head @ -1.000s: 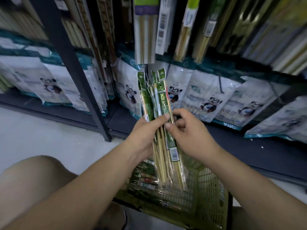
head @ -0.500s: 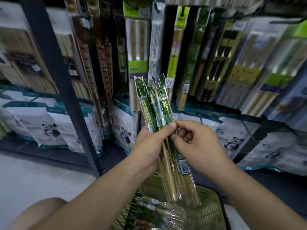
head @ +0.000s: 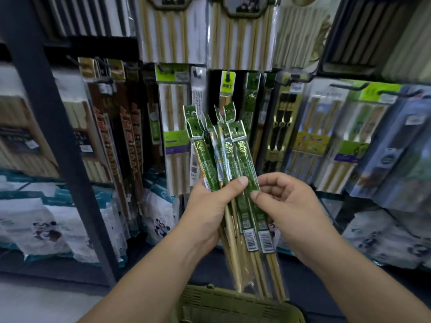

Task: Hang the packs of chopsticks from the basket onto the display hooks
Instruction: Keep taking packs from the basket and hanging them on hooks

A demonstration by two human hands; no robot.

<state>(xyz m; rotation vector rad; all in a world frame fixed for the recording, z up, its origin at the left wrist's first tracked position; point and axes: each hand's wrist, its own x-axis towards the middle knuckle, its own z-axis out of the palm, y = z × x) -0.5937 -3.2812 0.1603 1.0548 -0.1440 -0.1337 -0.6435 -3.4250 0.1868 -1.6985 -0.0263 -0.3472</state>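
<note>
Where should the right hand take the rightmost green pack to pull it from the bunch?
Pinch the rightmost pack at its green middle, coming from the right. That edge is free, while the bunch overlaps its left side and the left hand grips there. Keep the holed header free for hanging. The right hand pinches about there.

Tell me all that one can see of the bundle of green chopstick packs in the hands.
The bundle of green chopstick packs is several narrow clear sleeves with green printed tops, hanging holes, barcode labels and pale wooden sticks inside. It stands nearly upright, fanned at the top, above the green basket. The left hand grips its middle; the right hand pinches the front pack.
</note>
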